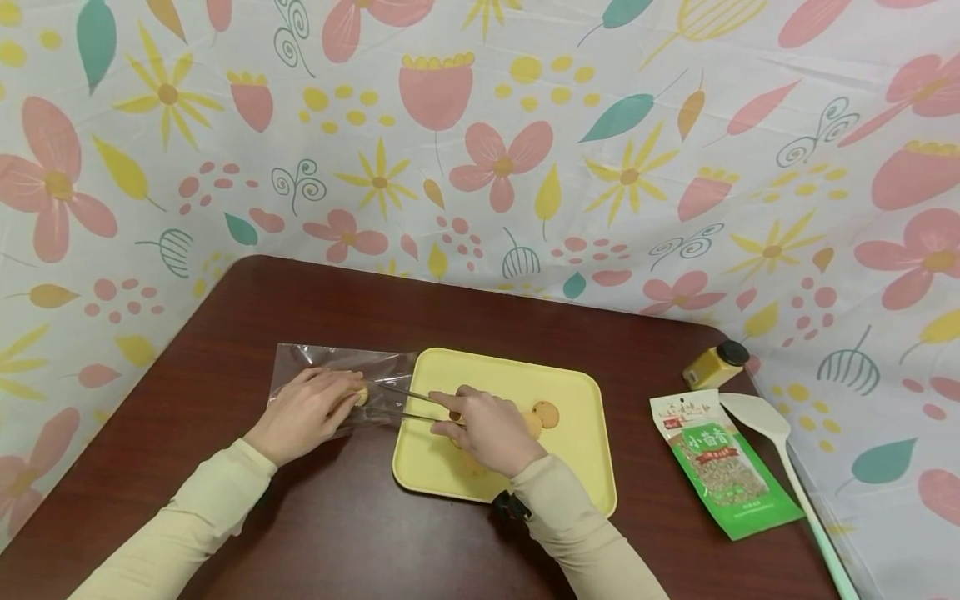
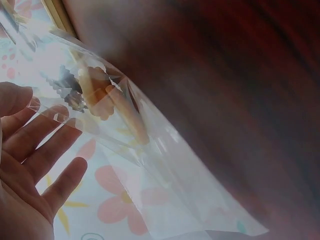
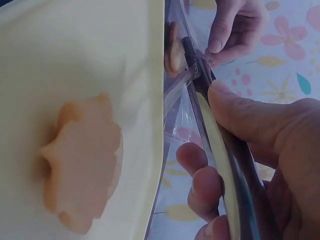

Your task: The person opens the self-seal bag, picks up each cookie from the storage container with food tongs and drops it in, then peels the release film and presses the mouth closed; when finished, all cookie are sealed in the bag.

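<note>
My left hand [image 1: 307, 412] pinches the edge of a clear plastic bag [image 2: 175, 195] between thumb and fingers. In the left wrist view, a scalloped cookie [image 2: 97, 92] and a second cookie seen edge-on [image 2: 129, 114] show inside it. Metal tongs [image 3: 235, 165] are gripped by my right hand [image 1: 487, 429], and their toothed tips reach into the bag's mouth beside the cookies. Whether the tips touch a cookie, I cannot tell. Under my right hand, a yellow tray [image 1: 480, 375] bears cookies, including a flower-shaped one [image 3: 85, 160]; the hand partly hides them in the head view.
To the right lie a green-and-white spice packet [image 1: 723, 467] and a white spatula [image 1: 765, 417] with a pale green handle. Behind them a yellow bottle [image 1: 708, 368] with a black cap lies tilted. Flowered cloth [image 1: 495, 225] hangs behind the dark table [image 1: 337, 517].
</note>
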A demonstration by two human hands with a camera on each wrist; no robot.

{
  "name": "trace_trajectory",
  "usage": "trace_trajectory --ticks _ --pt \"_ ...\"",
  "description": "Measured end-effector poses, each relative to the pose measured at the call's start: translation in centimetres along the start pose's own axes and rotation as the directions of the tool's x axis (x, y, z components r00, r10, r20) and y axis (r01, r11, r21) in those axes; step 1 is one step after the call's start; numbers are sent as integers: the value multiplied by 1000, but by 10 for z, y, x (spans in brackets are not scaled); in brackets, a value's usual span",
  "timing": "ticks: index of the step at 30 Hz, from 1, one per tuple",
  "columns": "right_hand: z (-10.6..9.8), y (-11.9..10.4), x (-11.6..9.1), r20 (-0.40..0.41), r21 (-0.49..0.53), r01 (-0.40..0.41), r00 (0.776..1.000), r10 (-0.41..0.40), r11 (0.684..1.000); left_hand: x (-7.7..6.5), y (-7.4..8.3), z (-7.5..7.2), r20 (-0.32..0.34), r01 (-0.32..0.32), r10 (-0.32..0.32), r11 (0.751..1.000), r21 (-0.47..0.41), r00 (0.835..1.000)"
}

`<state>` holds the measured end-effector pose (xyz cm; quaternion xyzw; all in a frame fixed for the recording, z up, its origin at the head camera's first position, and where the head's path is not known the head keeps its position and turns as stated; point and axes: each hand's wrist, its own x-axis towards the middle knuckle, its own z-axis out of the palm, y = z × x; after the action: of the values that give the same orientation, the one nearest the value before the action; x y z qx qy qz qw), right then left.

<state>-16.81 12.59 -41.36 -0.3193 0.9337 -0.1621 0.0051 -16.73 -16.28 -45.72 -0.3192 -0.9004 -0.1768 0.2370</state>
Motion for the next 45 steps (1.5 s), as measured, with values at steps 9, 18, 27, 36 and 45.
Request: trace_trajectory --ticks 9,18,27,36,45 --pt "-2 3 -4 0 11 -7 1000 7 1000 -1 -1 2 -20 -16 16 1000 6 1000" --pt "-9 9 -13 3 25 -33 999 33 999 -2 -2 2 -28 -26 26 999 21 999" --pt "-20 21 -30 -8 16 -92 996 92 996 -1 -3 3 -27 -37 37 999 24 999" --pt "-31 34 -51 -12 42 -136 991 136 990 -1 -2 2 -16 -18 18 1000 21 1000" --pt "-40 46 -76 -39 65 -172 984 175 983 -1 -2 2 -14 -19 20 1000 17 1000"
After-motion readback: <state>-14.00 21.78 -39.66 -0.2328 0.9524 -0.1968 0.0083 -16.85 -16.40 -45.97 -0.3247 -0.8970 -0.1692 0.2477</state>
